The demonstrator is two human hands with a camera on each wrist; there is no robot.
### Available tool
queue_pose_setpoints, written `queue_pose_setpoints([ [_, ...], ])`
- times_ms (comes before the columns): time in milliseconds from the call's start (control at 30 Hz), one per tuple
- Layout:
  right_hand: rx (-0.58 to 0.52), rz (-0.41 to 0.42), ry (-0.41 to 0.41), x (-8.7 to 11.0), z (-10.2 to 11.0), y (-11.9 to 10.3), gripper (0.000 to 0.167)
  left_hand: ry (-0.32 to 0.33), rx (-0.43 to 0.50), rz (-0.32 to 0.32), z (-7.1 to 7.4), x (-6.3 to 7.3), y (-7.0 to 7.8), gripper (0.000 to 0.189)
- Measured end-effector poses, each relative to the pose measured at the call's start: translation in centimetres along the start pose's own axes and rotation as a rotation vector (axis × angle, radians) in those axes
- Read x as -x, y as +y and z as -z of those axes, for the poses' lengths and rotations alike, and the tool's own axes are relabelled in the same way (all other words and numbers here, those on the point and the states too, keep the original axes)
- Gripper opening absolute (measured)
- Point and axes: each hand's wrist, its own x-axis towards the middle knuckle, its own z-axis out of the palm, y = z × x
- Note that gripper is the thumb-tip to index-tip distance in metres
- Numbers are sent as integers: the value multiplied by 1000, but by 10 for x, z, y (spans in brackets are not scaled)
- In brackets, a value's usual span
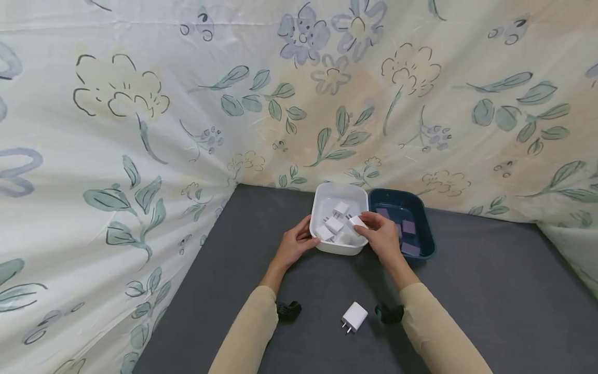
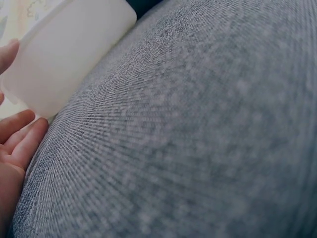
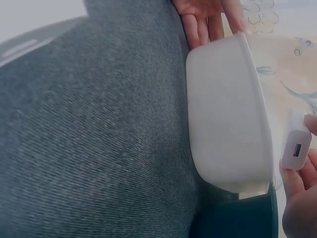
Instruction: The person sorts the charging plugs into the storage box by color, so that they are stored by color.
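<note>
My right hand (image 1: 384,239) pinches a white USB wall charger (image 1: 357,224) between thumb and fingers, above the right side of a white bin (image 1: 340,249). In the right wrist view this charger (image 3: 297,144) shows its USB port and is higher than the rim. Several other white chargers (image 1: 334,225) lie in the bin. At the bin's left front corner, my left hand (image 1: 294,244) rests its fingers and thumb against the outside; the left wrist view shows its fingers (image 2: 27,136) loosely extended at the wall. One more charger (image 1: 354,317) lies on the table between my forearms.
Against the right side of the white bin stands a dark blue bin (image 1: 429,244) with several purple blocks (image 1: 408,227) inside. Dark grey cloth covers the table (image 1: 490,291). A floral curtain (image 1: 261,104) hangs along the back and left edges, close behind the bins.
</note>
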Motion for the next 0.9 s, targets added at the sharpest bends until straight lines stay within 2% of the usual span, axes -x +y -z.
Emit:
queue_pose_setpoints([
  [133, 33, -2, 13, -6, 0, 1, 46, -9, 15, 21, 2, -1, -6, 77],
  [300, 79, -4, 36, -12, 2, 0, 45, 24, 19, 14, 0, -7, -25, 77],
  [400, 58, -30, 44, -15, 4, 0, 46, 43, 6, 3, -2, -9, -34, 75],
  [900, -6, -75, 62, -17, 5, -2, 48, 67, 4, -13, -3, -9, -37, 75],
])
